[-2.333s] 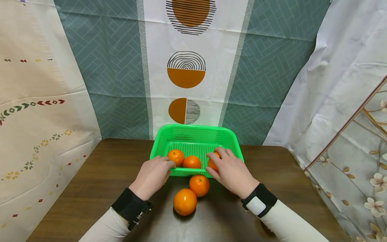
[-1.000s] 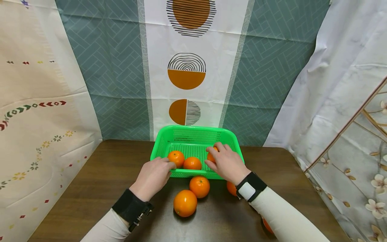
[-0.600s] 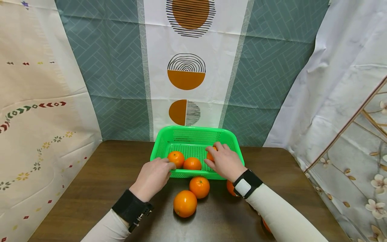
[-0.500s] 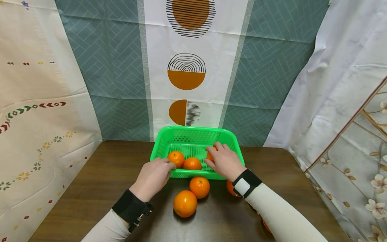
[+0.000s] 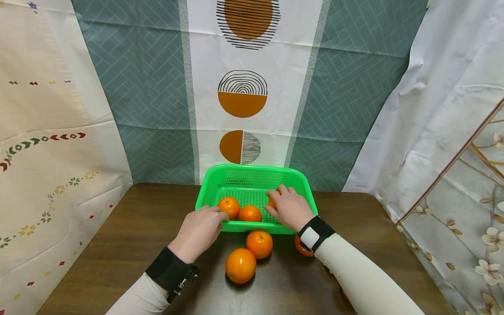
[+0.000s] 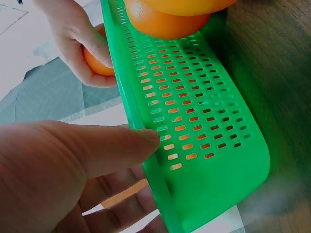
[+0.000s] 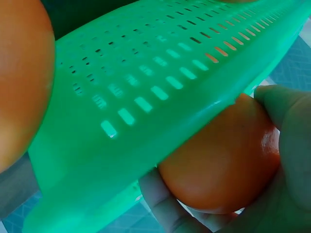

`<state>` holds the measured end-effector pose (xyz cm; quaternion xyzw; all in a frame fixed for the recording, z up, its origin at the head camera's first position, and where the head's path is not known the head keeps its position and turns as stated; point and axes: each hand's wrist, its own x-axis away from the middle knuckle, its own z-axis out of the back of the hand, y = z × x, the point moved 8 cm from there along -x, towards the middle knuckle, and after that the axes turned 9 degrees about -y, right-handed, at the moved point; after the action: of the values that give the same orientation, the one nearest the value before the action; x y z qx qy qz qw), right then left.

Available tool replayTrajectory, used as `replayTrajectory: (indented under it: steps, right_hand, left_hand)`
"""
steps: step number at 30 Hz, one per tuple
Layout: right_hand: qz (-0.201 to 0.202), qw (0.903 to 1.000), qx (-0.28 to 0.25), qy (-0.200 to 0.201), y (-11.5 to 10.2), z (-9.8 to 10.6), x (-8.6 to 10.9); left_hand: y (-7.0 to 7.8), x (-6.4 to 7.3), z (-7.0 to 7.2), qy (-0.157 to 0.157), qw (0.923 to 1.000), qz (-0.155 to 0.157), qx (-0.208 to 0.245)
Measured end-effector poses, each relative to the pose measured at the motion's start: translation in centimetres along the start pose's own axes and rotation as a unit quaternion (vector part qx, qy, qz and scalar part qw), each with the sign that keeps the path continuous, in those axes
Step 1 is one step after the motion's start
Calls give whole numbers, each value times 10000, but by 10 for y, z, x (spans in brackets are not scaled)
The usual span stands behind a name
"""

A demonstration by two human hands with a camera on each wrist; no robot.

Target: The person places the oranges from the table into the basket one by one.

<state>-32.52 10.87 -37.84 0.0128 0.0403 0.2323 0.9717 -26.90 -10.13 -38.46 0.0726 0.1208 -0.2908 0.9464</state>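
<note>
A green perforated plastic basket (image 5: 236, 226) stands at the back of the table. My left hand (image 5: 199, 229) grips its front-left rim, the thumb (image 6: 121, 145) on the outside and the fingers reaching over to the inner side. Inside the basket, my right hand (image 5: 292, 210) holds an orange (image 7: 223, 155), fingers and thumb curled round it just behind the front wall. Whether that orange touches the basket floor I cannot tell. Two more oranges, one at the left (image 5: 229, 207) and one beside it (image 5: 250, 213), lie along the basket's front wall.
On the brown table (image 5: 118, 245), one orange (image 5: 259, 243) sits close before the basket and another orange (image 5: 241, 265) nearer me. My right wrist partly covers an orange (image 5: 302, 248); the right sleeve almost hides a further round orange-red thing. Patterned cloths hang behind and at both sides.
Over these two seconds my right hand has shifted slightly left and deeper into the basket with its orange, uncovering part of the orange below the wrist. My left hand stays on the rim.
</note>
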Motion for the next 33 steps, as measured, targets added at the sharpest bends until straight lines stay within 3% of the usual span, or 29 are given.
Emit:
replayTrajectory:
  steps: [23,33]
  right_hand:
    - [-144,9975,-434,-541,8,-20,-7]
    - [-259,9883,-1164,-947,16,-33,-8]
  left_hand:
    - [-1,1,-1,37,10000,28,-34]
    - [-1,0,-1,-1,10000,34,21]
